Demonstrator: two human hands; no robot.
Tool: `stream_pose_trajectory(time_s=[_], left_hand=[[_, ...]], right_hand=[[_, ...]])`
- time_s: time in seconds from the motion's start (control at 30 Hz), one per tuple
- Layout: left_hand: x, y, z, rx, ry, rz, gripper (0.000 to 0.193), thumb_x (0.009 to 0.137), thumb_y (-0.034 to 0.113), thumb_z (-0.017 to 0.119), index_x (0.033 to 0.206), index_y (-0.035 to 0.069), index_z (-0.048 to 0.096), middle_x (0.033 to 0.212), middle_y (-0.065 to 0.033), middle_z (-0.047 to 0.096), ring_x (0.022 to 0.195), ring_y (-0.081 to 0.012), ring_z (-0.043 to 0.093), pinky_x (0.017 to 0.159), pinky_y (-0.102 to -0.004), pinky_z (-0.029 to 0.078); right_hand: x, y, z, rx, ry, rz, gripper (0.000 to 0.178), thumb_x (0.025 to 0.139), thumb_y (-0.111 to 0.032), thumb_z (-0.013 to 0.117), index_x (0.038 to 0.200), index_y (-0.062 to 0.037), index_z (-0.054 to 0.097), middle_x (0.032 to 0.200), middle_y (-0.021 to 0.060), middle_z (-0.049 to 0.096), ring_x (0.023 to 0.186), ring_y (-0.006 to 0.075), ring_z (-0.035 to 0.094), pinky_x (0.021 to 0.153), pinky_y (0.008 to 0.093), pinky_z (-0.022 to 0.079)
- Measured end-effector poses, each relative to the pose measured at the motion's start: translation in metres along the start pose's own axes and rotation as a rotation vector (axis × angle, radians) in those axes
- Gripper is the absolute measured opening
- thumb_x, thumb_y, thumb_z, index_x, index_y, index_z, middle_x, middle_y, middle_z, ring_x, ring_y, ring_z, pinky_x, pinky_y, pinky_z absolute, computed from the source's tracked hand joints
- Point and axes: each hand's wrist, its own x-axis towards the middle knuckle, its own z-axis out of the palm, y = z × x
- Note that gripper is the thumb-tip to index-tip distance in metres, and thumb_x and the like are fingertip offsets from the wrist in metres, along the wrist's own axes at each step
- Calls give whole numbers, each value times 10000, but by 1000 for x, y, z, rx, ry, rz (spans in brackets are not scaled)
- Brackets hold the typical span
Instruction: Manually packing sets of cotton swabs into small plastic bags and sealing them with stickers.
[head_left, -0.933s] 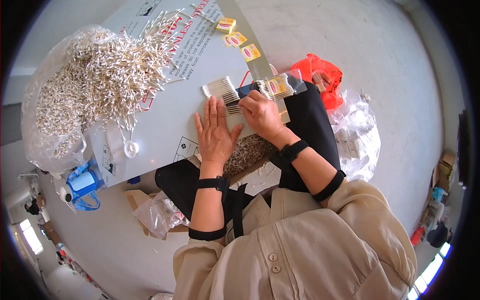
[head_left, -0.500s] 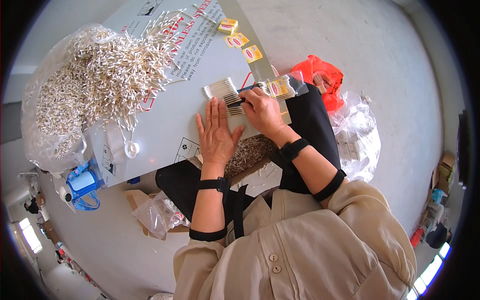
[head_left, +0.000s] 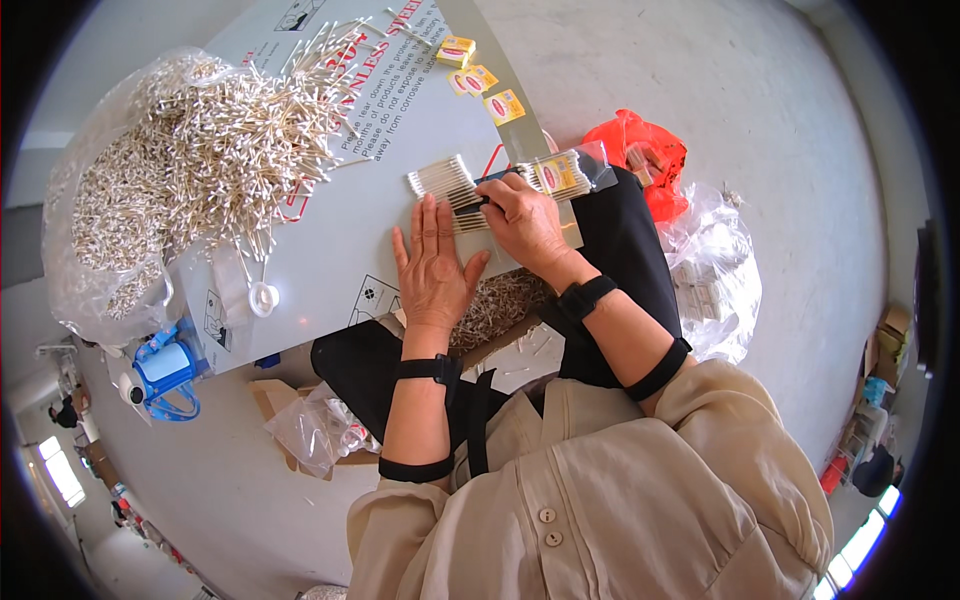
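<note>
My left hand (head_left: 435,262) lies flat on the table, fingers stretched out, its fingertips at the lower edge of a row of cotton swabs (head_left: 442,180). Closed over the right end of that row is my right hand (head_left: 528,222), knuckles up. A dark strip (head_left: 468,208) shows across the swabs by its fingers; what exactly they grip is hidden. Just beyond this hand lies a clear plastic bag (head_left: 598,166) of cotton swabs with a yellow card (head_left: 560,176) in it.
A big clear bag (head_left: 120,190) spills a heap of loose swabs (head_left: 230,135) over the table's left side. Yellow cards (head_left: 504,107) lie near the far edge. A tape roll (head_left: 263,299), a blue bottle (head_left: 165,368), a red bag (head_left: 640,150) and a box of swabs (head_left: 500,308) are around.
</note>
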Motion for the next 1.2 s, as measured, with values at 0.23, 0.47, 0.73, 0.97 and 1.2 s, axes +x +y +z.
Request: stream_pose_trajectory(time_s=[0.23,0.47,0.73,0.97,1.2], left_hand=[[0,-1,0,8,9,3,836,878,538,543,1494,52,253,1562,-119,234,1453,-265,198,1169,-519,110],[1,0,-2,-17,-8,-12,820,873,508,563,1488,53,269,1560,-120,239,1451,-266,202,1170,-524,106],[1,-2,-1,-34,9,-7,806,885,507,551,1492,63,262,1558,-118,251,1448,-280,212,1160,-533,117],[0,-2,-1,-22,10,-8,805,893,529,525,1494,65,258,1557,-123,252,1447,-281,214,1159,-534,115],[0,-3,3,-38,24,-5,816,895,537,517,1507,80,226,1560,-123,242,1448,-286,210,1156,-537,114]], right_hand=[[3,0,-1,4,-74,-10,156,819,-139,619,962,-98,666,826,90,618,764,325,636,657,434,517],[11,-2,2,35,0,-2,134,824,-143,615,941,-96,662,865,103,646,779,332,645,659,439,519],[15,0,7,6,-57,-7,101,833,-152,612,886,-100,680,850,115,639,756,337,642,657,437,517],[33,-4,7,67,23,-39,76,829,-135,620,825,-89,680,821,103,620,745,331,636,647,432,515],[49,-1,16,-13,-17,-143,30,802,-109,658,804,-79,661,834,88,600,763,313,630,651,406,513]])
